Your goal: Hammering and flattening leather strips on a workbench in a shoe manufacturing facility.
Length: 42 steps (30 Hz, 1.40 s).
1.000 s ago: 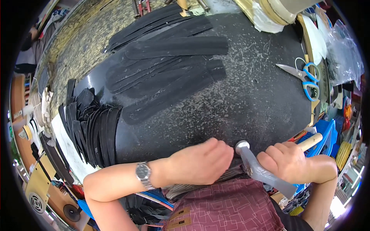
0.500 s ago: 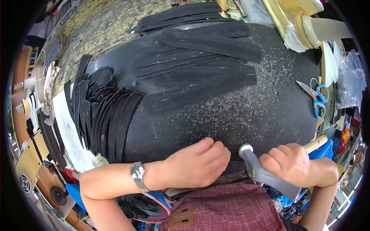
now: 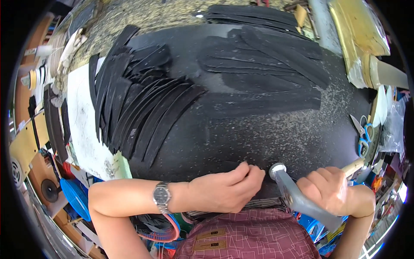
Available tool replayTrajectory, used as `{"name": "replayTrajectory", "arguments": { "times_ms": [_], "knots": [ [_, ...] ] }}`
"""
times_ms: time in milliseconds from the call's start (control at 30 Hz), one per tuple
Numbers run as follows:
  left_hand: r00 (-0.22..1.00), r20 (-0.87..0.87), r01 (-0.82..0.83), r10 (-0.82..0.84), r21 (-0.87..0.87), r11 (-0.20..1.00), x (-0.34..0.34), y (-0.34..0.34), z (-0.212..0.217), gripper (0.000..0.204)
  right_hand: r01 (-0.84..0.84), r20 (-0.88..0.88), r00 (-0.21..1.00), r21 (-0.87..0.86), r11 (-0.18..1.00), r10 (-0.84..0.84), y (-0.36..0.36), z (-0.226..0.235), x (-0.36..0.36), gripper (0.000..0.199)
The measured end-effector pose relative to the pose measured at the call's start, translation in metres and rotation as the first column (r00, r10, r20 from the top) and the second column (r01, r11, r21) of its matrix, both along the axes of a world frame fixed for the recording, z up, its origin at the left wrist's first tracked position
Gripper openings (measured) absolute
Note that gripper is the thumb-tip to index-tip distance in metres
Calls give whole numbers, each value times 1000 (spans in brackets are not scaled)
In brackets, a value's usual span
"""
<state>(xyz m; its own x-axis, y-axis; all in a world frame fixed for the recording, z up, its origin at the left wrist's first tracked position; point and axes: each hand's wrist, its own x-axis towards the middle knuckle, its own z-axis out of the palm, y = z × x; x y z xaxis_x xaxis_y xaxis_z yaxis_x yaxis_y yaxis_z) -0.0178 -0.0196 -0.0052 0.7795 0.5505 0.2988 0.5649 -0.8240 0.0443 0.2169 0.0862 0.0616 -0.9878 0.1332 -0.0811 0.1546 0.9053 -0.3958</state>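
My right hand (image 3: pixel 325 190) is wrapped round the pale wooden handle (image 3: pixel 353 167) of a hammer. The grey metal hammer head (image 3: pixel 297 196) has a round, shiny face tilted up over the near edge of the black work surface (image 3: pixel 181 151). Just left of that face, my left hand (image 3: pixel 230 187) is closed in a pinch, its fingertips turned toward the hammer. Whatever those fingers hold is hidden against the dark surface. A fanned pile of black strips (image 3: pixel 161 123) lies to the left, and more flat black strips (image 3: pixel 267 103) lie spread out beyond my hands.
Blue-handled scissors (image 3: pixel 364 136) lie at the right edge. Behind them are a roll of tape (image 3: pixel 388 73) and yellowish wrapped sheets (image 3: pixel 360 32). Another stack of black strips (image 3: pixel 254 17) sits at the far side. White sheeting (image 3: pixel 82 116) lies under the left pile. Pale crumbs dot the surface.
The view has shifted, so the strips and scissors appear farther right. Both hands stay close together at the near edge, with the hammer still in the right one.
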Motion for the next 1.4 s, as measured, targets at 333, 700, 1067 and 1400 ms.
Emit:
{"name": "replayTrajectory", "arguments": {
  "times_ms": [333,700,1067,1400],
  "knots": [
    [972,196,-85,130,-223,971,-26,-9,1,37,-57,81,995,-10,998,57,-4,1,-28,28],
    [977,105,-180,187,-70,981,-33,-27,2,31,-70,48,996,-54,996,73,-3,-2,-51,26],
    [928,194,-281,317,-192,940,-44,-44,-1,29,-136,141,979,-84,987,147,-2,3,-72,35],
    [917,158,-354,365,-98,930,-43,-58,-2,32,-172,-13,985,39,984,173,-9,5,-87,24]
  ]
}}
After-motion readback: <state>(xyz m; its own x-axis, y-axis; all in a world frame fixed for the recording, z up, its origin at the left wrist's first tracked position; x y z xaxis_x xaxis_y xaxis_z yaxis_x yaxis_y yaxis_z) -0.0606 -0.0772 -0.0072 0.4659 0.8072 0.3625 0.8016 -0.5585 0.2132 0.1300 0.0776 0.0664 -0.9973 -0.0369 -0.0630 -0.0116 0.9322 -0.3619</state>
